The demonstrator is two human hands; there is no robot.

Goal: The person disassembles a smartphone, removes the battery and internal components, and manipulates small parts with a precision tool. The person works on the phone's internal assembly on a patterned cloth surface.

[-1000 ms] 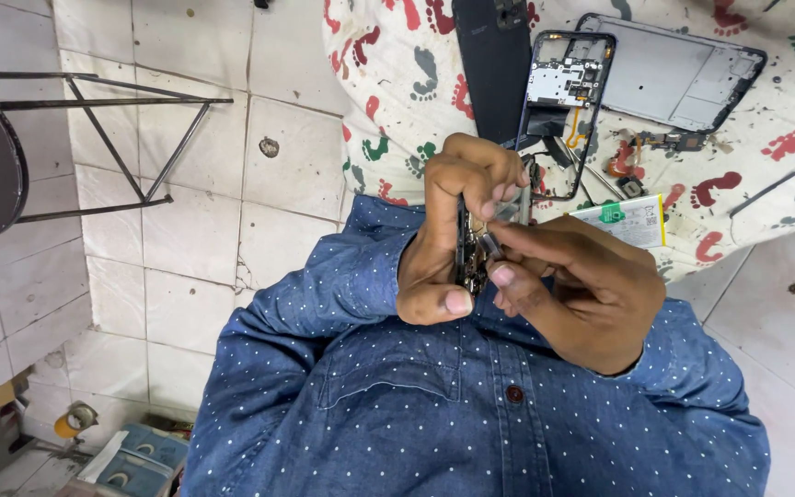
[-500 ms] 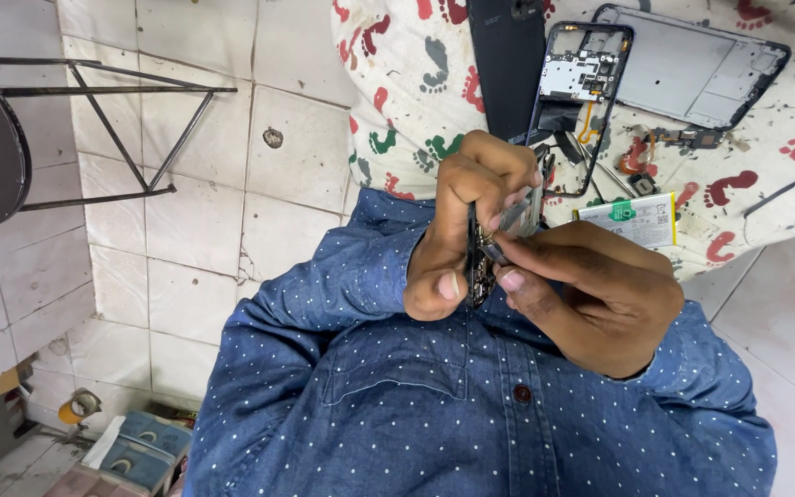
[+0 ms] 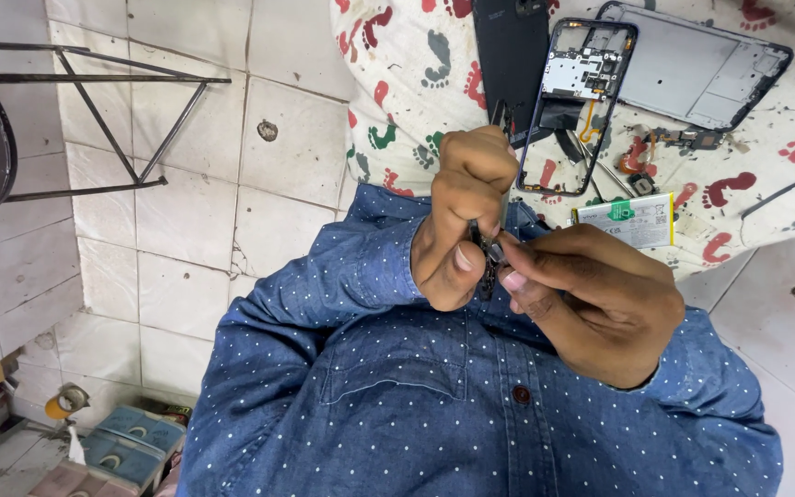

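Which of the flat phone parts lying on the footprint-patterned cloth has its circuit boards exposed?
The black phone frame in the middle, with bare boards and an orange cable. The dark back cover beside it is plain; the grey screen panel shows only smooth metal.

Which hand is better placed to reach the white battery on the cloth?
Probably the right hand: the battery lies just beyond it on the cloth. The left hand sits farther off, gripping the small dark part.

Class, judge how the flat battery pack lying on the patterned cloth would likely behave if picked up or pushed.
The battery pack looks thin and flat, so it probably won't roll or tip. On the soft patterned cloth it would likely drag rather than glide. Its slim pouch shape suggests it bends or punctures easily.
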